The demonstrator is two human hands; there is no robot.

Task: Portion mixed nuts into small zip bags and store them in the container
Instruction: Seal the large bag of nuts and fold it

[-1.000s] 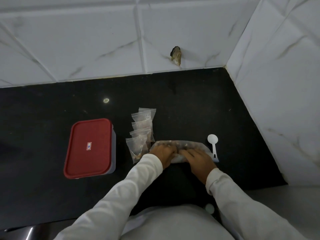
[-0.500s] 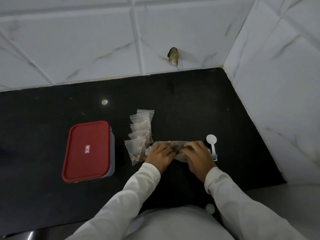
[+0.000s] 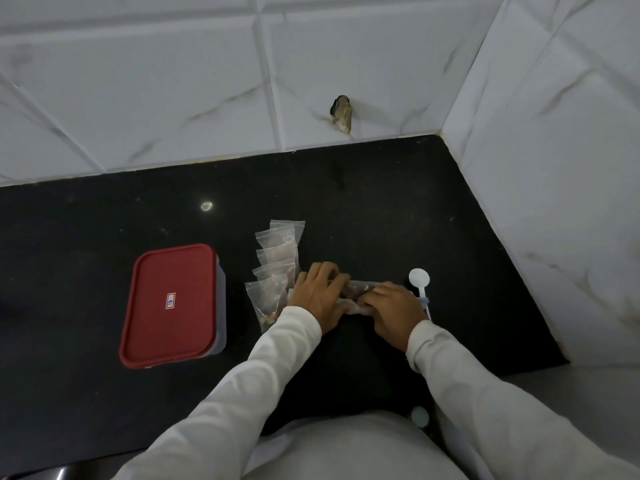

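A large clear bag of mixed nuts [image 3: 358, 292] lies on the black counter, mostly covered by my hands. My left hand [image 3: 318, 294] grips its left part with curled fingers. My right hand [image 3: 391, 308] grips its right part. Several small zip bags [image 3: 275, 271] with nuts inside lie in an overlapping row just left of my left hand. A container with a red lid [image 3: 173, 304], closed, stands further left. A white plastic scoop [image 3: 419, 282] lies just right of my right hand.
White marble-look tiled walls close the counter [image 3: 398, 209] at the back and right. A small brownish fixture [image 3: 342, 113] sticks out of the back wall. A pale spot [image 3: 206, 205] marks the counter behind the bags.
Both hands have shifted on the large nut bag, folding or rolling it tighter, so less of it shows. The camera view moved slightly.
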